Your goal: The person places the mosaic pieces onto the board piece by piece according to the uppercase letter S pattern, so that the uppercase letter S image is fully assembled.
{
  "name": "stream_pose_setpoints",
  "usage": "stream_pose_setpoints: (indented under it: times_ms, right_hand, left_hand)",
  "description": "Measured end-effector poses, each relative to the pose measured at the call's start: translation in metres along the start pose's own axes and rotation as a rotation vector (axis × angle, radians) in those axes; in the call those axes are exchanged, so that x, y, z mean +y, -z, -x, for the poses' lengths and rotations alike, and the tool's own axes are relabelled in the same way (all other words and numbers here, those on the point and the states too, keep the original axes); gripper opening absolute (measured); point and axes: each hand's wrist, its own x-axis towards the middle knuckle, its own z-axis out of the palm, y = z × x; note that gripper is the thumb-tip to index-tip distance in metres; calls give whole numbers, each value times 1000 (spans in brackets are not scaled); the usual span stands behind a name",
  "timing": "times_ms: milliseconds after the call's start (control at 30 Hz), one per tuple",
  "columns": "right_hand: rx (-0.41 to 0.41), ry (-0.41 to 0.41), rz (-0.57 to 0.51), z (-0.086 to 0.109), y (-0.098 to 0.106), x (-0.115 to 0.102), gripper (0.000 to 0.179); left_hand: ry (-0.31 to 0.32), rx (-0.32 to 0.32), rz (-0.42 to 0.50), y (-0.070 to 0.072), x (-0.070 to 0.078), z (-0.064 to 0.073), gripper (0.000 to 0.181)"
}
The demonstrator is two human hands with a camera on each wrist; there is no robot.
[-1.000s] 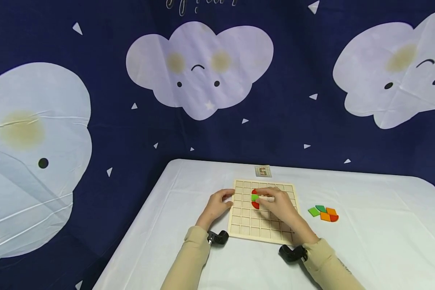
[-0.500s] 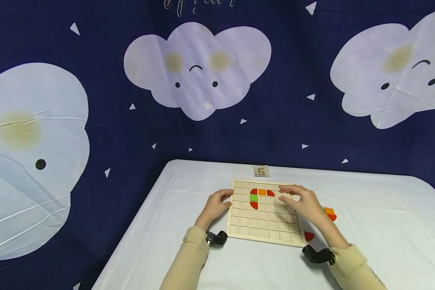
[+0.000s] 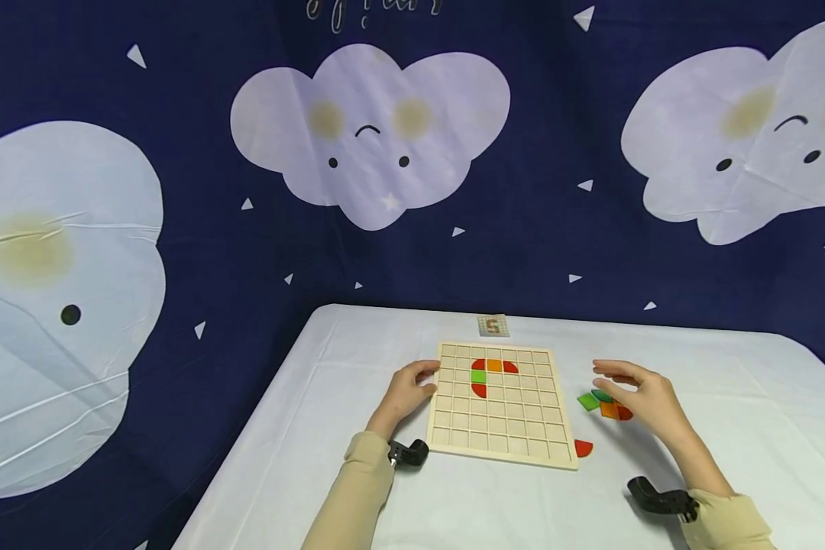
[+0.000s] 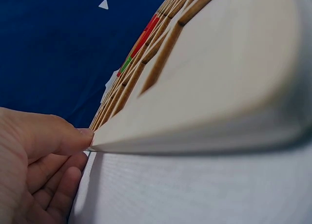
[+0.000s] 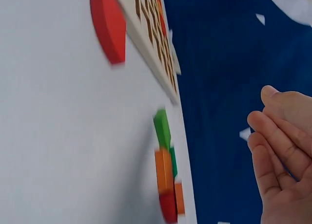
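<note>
A wooden grid board [image 3: 454, 428] lies on the table, its left edge touched by my left hand [image 3: 404, 393]. In the left wrist view the thumb [image 4: 73, 136] meets the board's rim, with the other fingers loosely bent beside it. On the grid, red quarter-round pieces [image 3: 510, 367], an orange square [image 3: 494, 366] and a green square [image 3: 478, 376] form a hook shape. Right of the board, my right hand [image 3: 649, 397] hovers over a small group of loose pieces, including a green square [image 3: 589, 401] and an orange square [image 3: 609, 410]. Its fingers are relaxed around nothing.
One loose red quarter-round [image 3: 583, 448] lies beside the board's near right corner. Behind the board rests a small pattern card [image 3: 493, 325] with an S-like figure. A white cloth [image 3: 715, 389] covers the table, and a dark blue cloud-printed curtain [image 3: 550, 260] hangs behind.
My right hand has moved from the pieces on the board rightward to above the loose group. The orange square and right-hand red piece it covered now show. My left hand stays at the edge.
</note>
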Motion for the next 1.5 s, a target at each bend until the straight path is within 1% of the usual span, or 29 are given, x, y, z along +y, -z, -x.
stream_pose_setpoints:
  times_ms: [200,400,500,633,733,1033,1167,1367,1500]
  right_hand:
    - [38,-46,-3,9,14,20,38]
    - [54,-56,25,14,17,43,37]
    - [29,-81,34,15,16,54,39]
    - [-28,-116,27,17,14,63,44]
    - [-56,-127,26,17,11,67,45]
    - [-50,-82,21,20,9,70,40]
    - [-54,-81,36,21,8,70,39]
    - [-31,-69,50,21,7,72,36]
    - [-11,-81,50,20,7,71,35]
  left_hand:
    - [-16,-1,8,-1,-3,0,41]
    - [-15,-6,6,-1,-3,1,41]
    - [-15,-9,5,-1,-3,0,41]
    - [-22,-9,5,0,-3,0,41]
    - [-25,-7,5,0,-3,0,41]
    - [-22,-6,11,0,-4,0,40]
    - [-21,-7,12,-1,-4,0,40]
    - [-21,-1,10,-1,-4,0,40]
    - [-25,1,8,-1,-4,0,40]
